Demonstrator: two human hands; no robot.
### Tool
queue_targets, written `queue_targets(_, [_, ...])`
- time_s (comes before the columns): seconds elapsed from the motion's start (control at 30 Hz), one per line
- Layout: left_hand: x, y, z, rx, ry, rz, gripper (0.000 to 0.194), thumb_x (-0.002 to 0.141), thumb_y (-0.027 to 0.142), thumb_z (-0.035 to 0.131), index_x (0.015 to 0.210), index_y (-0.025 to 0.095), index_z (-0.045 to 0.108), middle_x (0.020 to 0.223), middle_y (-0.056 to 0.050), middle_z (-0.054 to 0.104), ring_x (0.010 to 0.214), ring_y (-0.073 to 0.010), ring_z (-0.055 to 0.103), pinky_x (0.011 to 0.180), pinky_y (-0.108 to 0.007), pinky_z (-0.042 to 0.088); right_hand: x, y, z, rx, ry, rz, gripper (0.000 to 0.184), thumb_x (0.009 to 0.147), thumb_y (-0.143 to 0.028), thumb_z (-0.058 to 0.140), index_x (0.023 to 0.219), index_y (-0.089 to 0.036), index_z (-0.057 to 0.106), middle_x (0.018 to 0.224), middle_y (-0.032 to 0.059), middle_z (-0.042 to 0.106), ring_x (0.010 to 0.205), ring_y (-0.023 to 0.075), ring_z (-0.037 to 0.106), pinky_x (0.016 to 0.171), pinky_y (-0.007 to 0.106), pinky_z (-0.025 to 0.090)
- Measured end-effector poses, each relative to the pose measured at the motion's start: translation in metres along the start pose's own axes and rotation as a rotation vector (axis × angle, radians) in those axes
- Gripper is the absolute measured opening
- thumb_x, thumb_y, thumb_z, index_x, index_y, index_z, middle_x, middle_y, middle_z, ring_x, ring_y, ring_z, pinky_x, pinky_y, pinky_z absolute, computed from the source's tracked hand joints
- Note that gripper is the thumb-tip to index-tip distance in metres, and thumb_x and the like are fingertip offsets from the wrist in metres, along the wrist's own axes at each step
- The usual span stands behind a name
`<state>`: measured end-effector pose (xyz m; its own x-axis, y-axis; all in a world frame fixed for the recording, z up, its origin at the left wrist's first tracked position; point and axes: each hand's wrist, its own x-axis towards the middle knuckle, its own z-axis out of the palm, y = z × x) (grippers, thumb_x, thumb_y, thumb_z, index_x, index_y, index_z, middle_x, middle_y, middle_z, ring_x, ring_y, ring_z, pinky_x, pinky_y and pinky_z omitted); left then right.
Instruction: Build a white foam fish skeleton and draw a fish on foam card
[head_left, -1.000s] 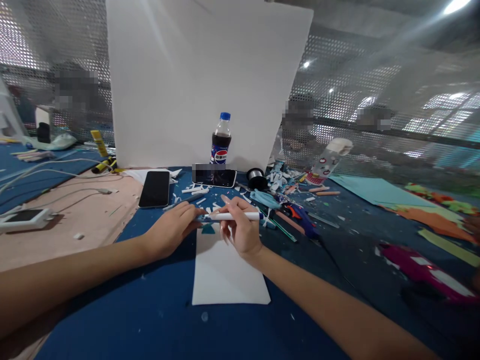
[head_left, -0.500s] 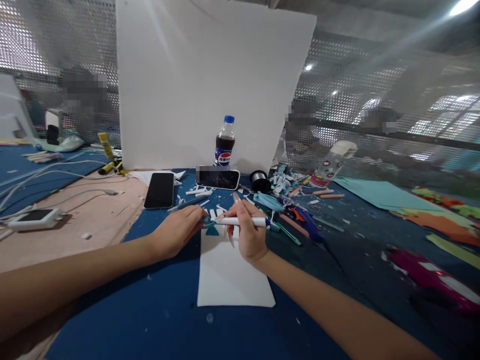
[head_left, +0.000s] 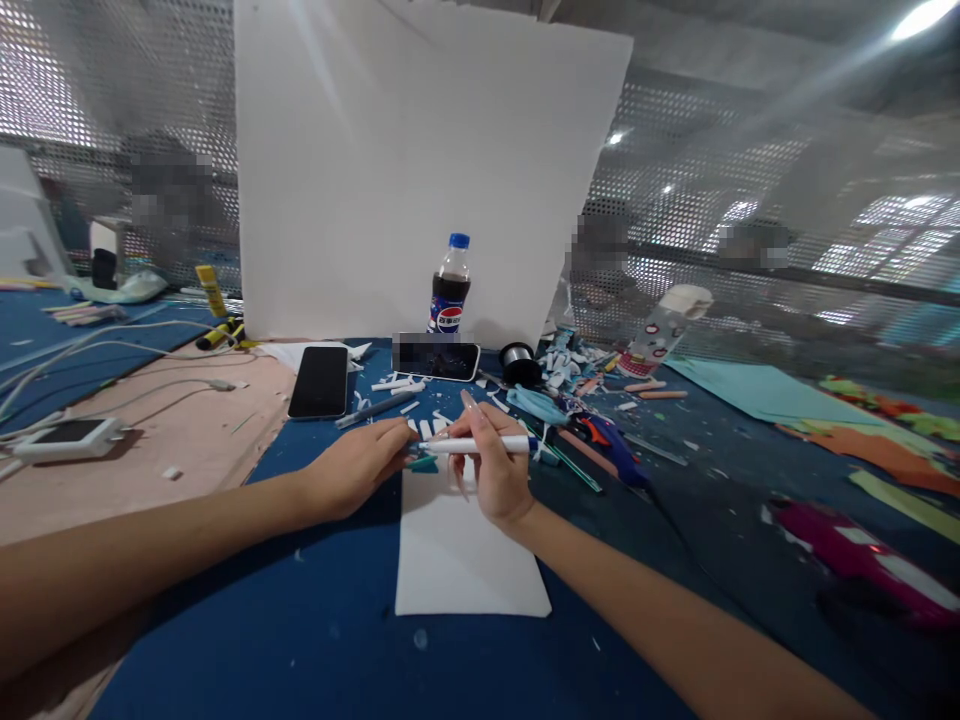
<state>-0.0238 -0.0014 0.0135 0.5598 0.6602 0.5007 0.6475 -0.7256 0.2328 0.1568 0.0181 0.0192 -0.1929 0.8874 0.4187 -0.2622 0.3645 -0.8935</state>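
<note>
My right hand [head_left: 501, 475] is closed around a white pen [head_left: 480, 445] with a dark blue end. The pen lies almost level, its tip pointing left toward my left fingertips. My left hand [head_left: 360, 465] is pinched on a small teal piece [head_left: 424, 465], partly hidden by the fingers and the pen. Beneath both hands a sheet of white paper [head_left: 471, 560] lies on the blue tabletop. Small white strips [head_left: 429, 427] lie just beyond the pen.
Behind are a black phone [head_left: 319, 382], another phone [head_left: 457, 362] and a cola bottle [head_left: 450, 290] before a white board [head_left: 427, 150]. Rightward lie a wire spool [head_left: 519, 364], paper scraps [head_left: 570, 360], a blue glue gun [head_left: 619, 450] and a magenta device [head_left: 862, 560]. Cables [head_left: 90, 350] run at left.
The teal piece has turned and shows a narrower shape than before. The pen tip has shifted slightly left toward the left fingertips. Both hands otherwise stay almost in place.
</note>
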Motion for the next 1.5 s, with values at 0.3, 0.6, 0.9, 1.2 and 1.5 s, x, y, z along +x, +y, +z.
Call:
queue_targets(0.3, [-0.006, 0.001, 0.002, -0.008, 0.129, -0.009, 0.024, 0.092, 0.011, 0.027, 0.104, 0.016, 0.048, 0.086, -0.005, 0.054, 0.076, -0.0161, 0.056, 0.066, -0.028, 0.048, 0.006, -0.009, -0.003, -0.261, 0.09, -0.321, 0.04, 0.093, -0.041, 0.034, 0.067, -0.02, 0.057, 0.07, 0.0041, 0.059, 0.066, 0.0168, 0.058, 0.057, 0.03, 0.047])
queue_targets(0.6, [-0.005, 0.007, -0.003, 0.265, 0.108, 0.104, 0.027, 0.098, 0.02, 0.029, 0.099, 0.016, 0.056, 0.08, -0.004, 0.062, 0.067, -0.0144, 0.058, 0.059, -0.025, 0.046, 0.024, -0.008, -0.016, -1.429, -0.116, -0.648, 0.038, 0.092, -0.024, 0.038, 0.057, -0.02, 0.051, 0.045, -0.0005, 0.048, 0.045, 0.0141, 0.044, 0.09, 0.044, 0.039])
queue_targets(0.9, [-0.006, 0.009, -0.002, 0.379, 0.167, 0.134, 0.043, 0.1, 0.032, 0.025, 0.076, 0.014, 0.055, 0.067, -0.005, 0.06, 0.059, -0.0168, 0.049, 0.056, -0.029, 0.035, 0.011, -0.006, -0.002, -1.58, -0.139, -0.582, 0.037, 0.091, -0.019, 0.038, 0.06, -0.018, 0.06, 0.043, 0.0028, 0.053, 0.038, 0.0137, 0.044, 0.087, 0.046, 0.04])
queue_targets(1.2, [-0.006, 0.011, -0.004, 0.374, 0.211, 0.155, 0.04, 0.1, 0.033, 0.027, 0.071, 0.016, 0.05, 0.063, -0.004, 0.058, 0.056, -0.0162, 0.046, 0.056, -0.028, 0.033, 0.006, -0.011, 0.0, -1.575, -0.169, -0.534, 0.035, 0.089, -0.016, 0.038, 0.063, -0.015, 0.062, 0.044, 0.0035, 0.054, 0.039, 0.0138, 0.045, 0.089, 0.047, 0.038])
queue_targets(1.5, [-0.007, 0.014, -0.007, 0.424, 0.29, 0.203, 0.038, 0.099, 0.029, 0.028, 0.07, 0.017, 0.05, 0.06, -0.003, 0.055, 0.055, -0.016, 0.043, 0.054, -0.028, 0.032, 0.005, -0.011, -0.001, -1.655, -0.304, -0.442, 0.02, 0.076, -0.01, 0.045, 0.074, -0.012, 0.064, 0.051, 0.0041, 0.059, 0.043, 0.0157, 0.051, 0.084, 0.043, 0.04])
